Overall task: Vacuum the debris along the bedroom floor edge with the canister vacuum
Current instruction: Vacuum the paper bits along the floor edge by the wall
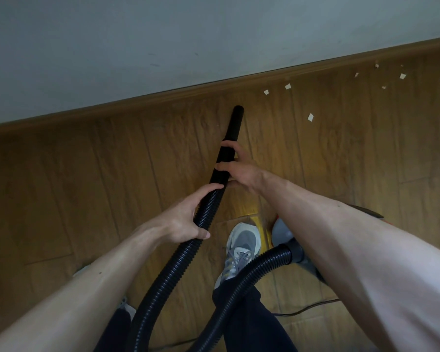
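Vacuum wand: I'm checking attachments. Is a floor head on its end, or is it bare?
Bare. The wand ends in a plain round tube tip just short of the baseboard; no head is fitted.

Pale grey-white wall (163, 34) across the top, dimly lit, with a few faint dark scuffs (153, 64). Along its foot, a brown wooden skirting board (137, 104), slanting from lower left to upper right. Below that, brown wood-grain plank floor (74, 174) with thin dark seams between the boards. Warm yellowish patch of light (249, 212) on the planks near the lower middle.
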`<state>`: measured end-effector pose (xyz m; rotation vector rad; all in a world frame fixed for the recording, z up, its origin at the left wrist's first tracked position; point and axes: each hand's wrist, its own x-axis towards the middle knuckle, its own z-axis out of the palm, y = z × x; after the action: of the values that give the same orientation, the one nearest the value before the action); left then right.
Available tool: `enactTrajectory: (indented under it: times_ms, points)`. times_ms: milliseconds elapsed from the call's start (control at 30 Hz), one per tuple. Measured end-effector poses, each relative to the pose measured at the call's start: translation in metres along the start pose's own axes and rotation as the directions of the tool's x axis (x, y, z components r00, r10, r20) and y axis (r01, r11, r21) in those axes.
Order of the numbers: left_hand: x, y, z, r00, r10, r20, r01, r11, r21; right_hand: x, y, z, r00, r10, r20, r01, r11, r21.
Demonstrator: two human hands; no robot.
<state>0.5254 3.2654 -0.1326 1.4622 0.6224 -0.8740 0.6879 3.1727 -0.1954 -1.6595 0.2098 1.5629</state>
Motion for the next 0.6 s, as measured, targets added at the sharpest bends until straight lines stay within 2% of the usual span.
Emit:
enactTrajectory:
  times_ms: [600]
  points:
    - [0.046, 0.051, 0.001, 0.997, 0.003, 0.073, -0.008, 0.998, 0.062, 0.008, -0.024, -0.060, 0.999, -0.027, -0.034, 0.029, 0.998, 0.052]
